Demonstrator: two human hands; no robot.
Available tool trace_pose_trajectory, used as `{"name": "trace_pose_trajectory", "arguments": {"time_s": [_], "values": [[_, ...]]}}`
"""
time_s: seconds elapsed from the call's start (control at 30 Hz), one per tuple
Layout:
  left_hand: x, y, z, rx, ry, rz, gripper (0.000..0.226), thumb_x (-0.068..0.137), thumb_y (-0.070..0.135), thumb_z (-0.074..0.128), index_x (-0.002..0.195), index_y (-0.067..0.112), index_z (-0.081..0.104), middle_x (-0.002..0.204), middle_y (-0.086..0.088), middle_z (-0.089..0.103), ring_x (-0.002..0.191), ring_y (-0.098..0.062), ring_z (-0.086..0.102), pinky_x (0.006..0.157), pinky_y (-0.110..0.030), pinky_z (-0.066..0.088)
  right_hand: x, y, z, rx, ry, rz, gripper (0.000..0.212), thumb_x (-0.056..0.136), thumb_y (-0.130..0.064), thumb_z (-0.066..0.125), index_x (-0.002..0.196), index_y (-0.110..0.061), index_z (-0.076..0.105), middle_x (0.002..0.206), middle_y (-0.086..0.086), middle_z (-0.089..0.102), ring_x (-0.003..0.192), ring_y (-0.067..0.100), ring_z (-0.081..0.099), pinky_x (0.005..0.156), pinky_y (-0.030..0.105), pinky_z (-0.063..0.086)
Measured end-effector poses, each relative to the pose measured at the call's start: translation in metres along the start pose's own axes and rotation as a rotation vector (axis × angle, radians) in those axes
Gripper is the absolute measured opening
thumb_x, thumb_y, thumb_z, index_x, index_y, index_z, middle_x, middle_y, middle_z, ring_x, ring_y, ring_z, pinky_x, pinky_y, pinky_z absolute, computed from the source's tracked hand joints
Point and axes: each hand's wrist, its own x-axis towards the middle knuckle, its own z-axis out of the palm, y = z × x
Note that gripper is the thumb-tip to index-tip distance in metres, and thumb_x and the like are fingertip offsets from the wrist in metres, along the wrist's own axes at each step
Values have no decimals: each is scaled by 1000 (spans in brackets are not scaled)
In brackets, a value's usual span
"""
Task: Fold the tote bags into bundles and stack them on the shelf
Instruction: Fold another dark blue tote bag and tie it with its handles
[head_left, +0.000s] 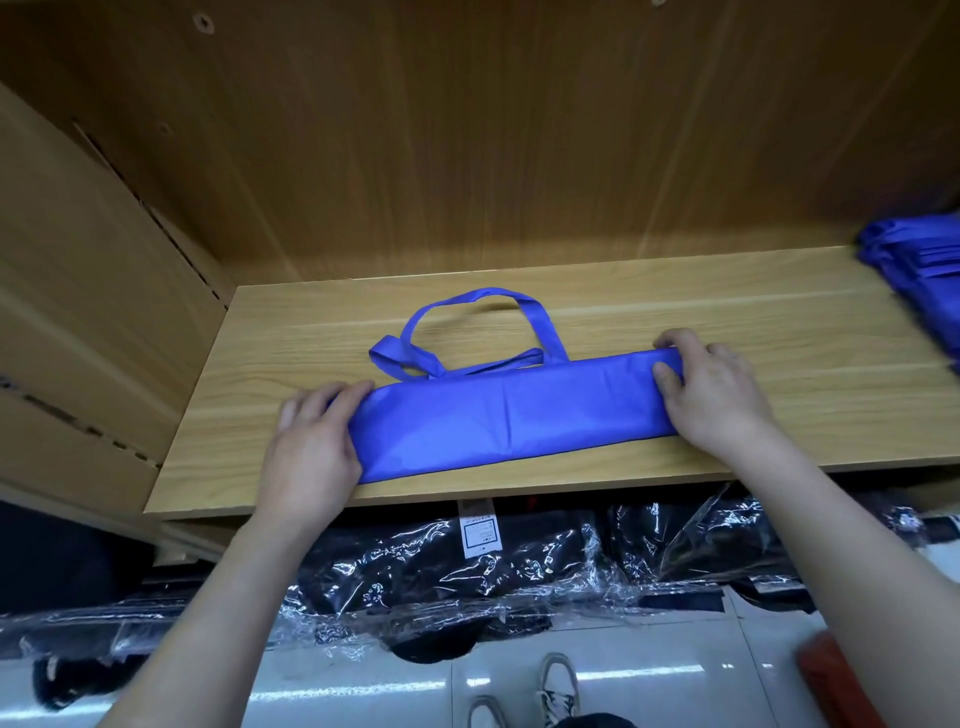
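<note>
Wooden shelf (675, 291) carries a blue bag (509, 410) folded into a strip. Its ends sit in the left hand (311, 447) and right hand (717, 395), each grip narrow, fingers curled.

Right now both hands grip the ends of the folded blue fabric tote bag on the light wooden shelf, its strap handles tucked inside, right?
No: the head view shows the strap handles lying loose on the light wooden shelf behind the folded blue fabric tote bag.
</note>
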Motion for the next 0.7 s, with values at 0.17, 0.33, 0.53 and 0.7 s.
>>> {"name": "trace_pose_trajectory", "arguments": {"time_s": [0.17,0.33,0.53,0.7], "values": [[-14,4,-3,-79,20,-16,62,73,2,37,126,25,59,116,-1,57,106,-33,45,91,-46,42,10,-10,-16,242,-35,12,40,92,-30,62,128,-27,44,125,14,53,110,31,50,85,34,36],[-25,17,-14,175,-35,11,80,60,-5,56,133,26,49,114,-2,55,108,-31,50,87,-48,39,17,-14,-25,323,-44,-9,69,80,-35,77,137,-34,38,129,12,49,115,28,48,90,33,38],[-37,25,-13,209,-189,226,63,63,5,52,121,30,50,121,4,57,107,-31,57,90,-44,46,29,-17,-28,481,-173,29,51,77,-29,82,124,-29,60,127,3,55,114,21,52,90,29,41],[-22,45,-40,-338,-302,-93,47,88,43,61,127,36,35,110,8,66,98,-25,63,83,-36,48,26,-40,-51,371,-199,-403,30,89,-11,66,106,-35,60,103,-3,57,99,17,53,87,30,40]]}}
